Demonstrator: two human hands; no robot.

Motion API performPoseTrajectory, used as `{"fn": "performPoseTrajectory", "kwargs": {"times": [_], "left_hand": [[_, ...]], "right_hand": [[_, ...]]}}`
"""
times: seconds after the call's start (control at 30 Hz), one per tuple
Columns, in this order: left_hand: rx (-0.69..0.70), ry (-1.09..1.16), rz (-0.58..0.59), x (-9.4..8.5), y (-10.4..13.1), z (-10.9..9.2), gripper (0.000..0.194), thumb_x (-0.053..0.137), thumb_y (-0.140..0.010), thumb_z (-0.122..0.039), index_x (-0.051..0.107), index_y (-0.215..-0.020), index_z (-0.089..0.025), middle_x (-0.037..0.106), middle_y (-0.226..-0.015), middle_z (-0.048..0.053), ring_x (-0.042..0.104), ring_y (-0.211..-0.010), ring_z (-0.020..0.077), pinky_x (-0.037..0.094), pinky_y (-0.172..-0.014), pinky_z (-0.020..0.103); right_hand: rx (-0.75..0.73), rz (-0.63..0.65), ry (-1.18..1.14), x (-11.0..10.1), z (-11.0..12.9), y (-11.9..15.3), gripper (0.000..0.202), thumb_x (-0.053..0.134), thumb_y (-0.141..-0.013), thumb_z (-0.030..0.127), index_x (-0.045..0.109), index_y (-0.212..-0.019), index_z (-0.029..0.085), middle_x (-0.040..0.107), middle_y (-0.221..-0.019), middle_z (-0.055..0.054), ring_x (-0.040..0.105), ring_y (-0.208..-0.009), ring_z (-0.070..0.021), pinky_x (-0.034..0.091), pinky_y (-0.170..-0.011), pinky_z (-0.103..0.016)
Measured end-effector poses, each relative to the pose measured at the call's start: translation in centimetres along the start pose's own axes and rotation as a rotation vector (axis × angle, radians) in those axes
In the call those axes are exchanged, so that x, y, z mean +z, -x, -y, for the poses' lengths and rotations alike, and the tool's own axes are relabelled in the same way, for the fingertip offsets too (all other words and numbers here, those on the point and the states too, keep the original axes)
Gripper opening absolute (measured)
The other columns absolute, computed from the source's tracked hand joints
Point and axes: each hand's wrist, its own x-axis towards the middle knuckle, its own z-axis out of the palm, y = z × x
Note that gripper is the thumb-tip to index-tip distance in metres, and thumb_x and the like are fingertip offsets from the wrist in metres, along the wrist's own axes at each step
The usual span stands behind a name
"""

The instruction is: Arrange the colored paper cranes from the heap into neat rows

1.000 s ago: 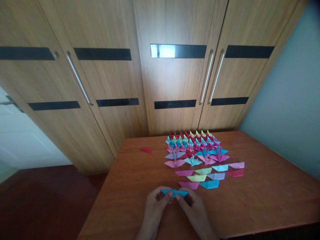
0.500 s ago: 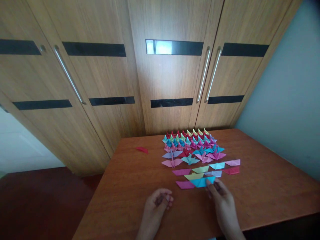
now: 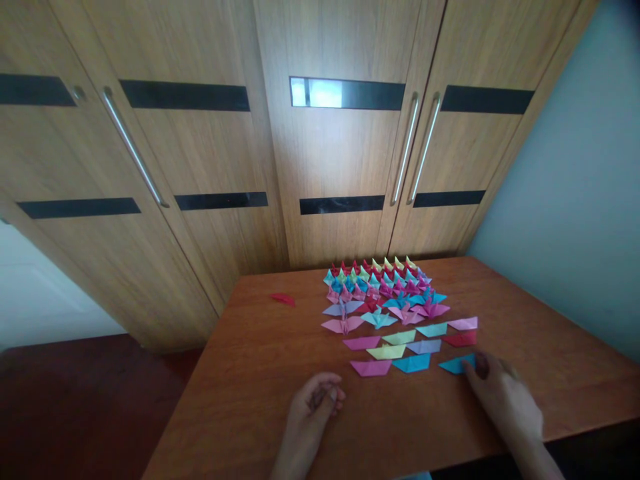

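Between the thumb and fingers of my right hand (image 3: 507, 400) is one end of a blue folded paper piece (image 3: 455, 366), at the right end of the nearest row. Left of it lie another blue folded paper (image 3: 412, 364) and a magenta one (image 3: 371, 368). Behind these are more flat folded papers, among them a yellow (image 3: 386, 352), a lavender (image 3: 424, 347) and a red one (image 3: 461, 339). My left hand (image 3: 315, 403) hovers at or rests on the table front, fingers curled in, with nothing visible in them.
Rows of finished paper cranes (image 3: 380, 319) in many colours stand toward the back of the wooden table (image 3: 260, 373). A red folded paper (image 3: 283, 299) lies alone at the back left. Wardrobe doors (image 3: 340, 153) rise behind the table, and a wall borders its right.
My right hand has moved right, carrying a blue folded paper away from beside the magenta piece; another blue one now shows there. My left hand has stayed nearly still.
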Motion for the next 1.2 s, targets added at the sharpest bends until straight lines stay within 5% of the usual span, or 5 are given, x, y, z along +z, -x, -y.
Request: {"fn": "performPoseTrajectory", "kwargs": {"times": [0.43, 0.9, 1.03, 1.2], "left_hand": [[0.013, 0.005, 0.037, -0.1, 0.1, 0.2, 0.033, 0.065, -0.075, -0.046, 0.065, -0.092, -0.017, 0.066, -0.078, 0.005, 0.059, -0.069, 0.0160, 0.045, -0.062, 0.024], [0.020, 0.002, 0.032, -0.1, 0.0, 0.1, 0.034, 0.066, -0.073, -0.046, 0.066, -0.089, -0.017, 0.066, -0.081, 0.006, 0.058, -0.068, 0.0158, 0.045, -0.062, 0.025], [0.015, 0.004, 0.022, 0.1, 0.0, 0.1, 0.035, 0.066, -0.072, -0.047, 0.066, -0.088, -0.016, 0.066, -0.081, 0.007, 0.058, -0.067, 0.0157, 0.045, -0.061, 0.024], [0.022, -0.050, 0.036, -0.7, -0.7, -0.7, 0.027, 0.063, -0.074, -0.037, 0.066, -0.091, -0.017, 0.067, -0.087, 0.007, 0.060, -0.070, 0.0160, 0.046, -0.062, 0.024]], "right_hand": [[-0.066, -0.031, 0.017, 0.3, 1.6, -0.5, 0.029, 0.040, -0.085, 0.045, 0.055, -0.089, 0.021, 0.060, -0.085, -0.008, 0.060, -0.083, -0.0257, 0.045, -0.072, -0.036], [0.001, -0.071, -0.092, -0.3, 2.2, 0.0, 0.039, 0.039, -0.084, 0.048, 0.055, -0.107, 0.020, 0.064, -0.087, -0.009, 0.062, -0.081, -0.0267, 0.045, -0.066, -0.035], [-0.058, -0.073, -0.202, -0.6, 5.1, 2.1, 0.039, 0.039, -0.085, 0.049, 0.055, -0.108, 0.021, 0.066, -0.088, -0.008, 0.064, -0.076, -0.0255, 0.045, -0.061, -0.033], [-0.296, 0.022, -0.473, 0.5, 12.8, 6.6, 0.035, 0.040, -0.087, 0.040, 0.058, -0.112, 0.021, 0.066, -0.104, -0.009, 0.064, -0.090, -0.0245, 0.050, -0.076, -0.035]]}}
